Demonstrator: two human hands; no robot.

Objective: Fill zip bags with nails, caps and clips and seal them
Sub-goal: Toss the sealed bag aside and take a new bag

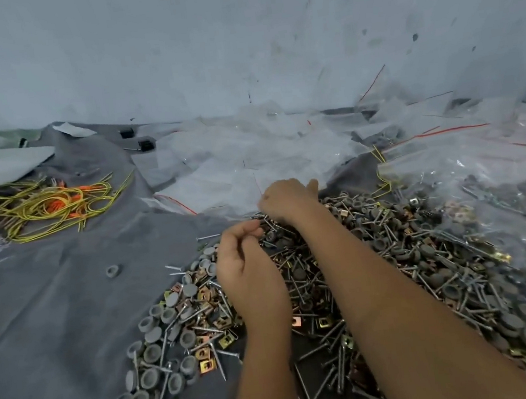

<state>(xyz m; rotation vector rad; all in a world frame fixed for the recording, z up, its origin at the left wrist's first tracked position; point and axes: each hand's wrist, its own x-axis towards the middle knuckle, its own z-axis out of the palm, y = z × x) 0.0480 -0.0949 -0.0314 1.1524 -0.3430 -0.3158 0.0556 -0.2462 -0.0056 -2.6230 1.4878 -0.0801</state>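
Observation:
A wide heap of nails, grey round caps and brass-coloured square clips (pixel 378 271) covers the grey cloth in front of me. My left hand (pixel 246 266) hovers over the heap's left part with its fingers curled and thumb and forefinger pinched together; what they pinch is too small to tell, perhaps a nail. My right hand (pixel 288 201) reaches to the heap's far edge, fingers curled round a few nails (pixel 265 220) that stick out to the left. Empty clear zip bags (pixel 234 160) with red seal lines lie in a pile just beyond the hands.
Filled clear bags (pixel 500 192) lie at the right. A tangle of yellow and orange wires (pixel 49 204) lies at the far left. Two small black blocks (pixel 145 145) sit at the back. One grey cap (pixel 113 270) lies alone on the grey cloth (pixel 54 305). A pale wall rises behind.

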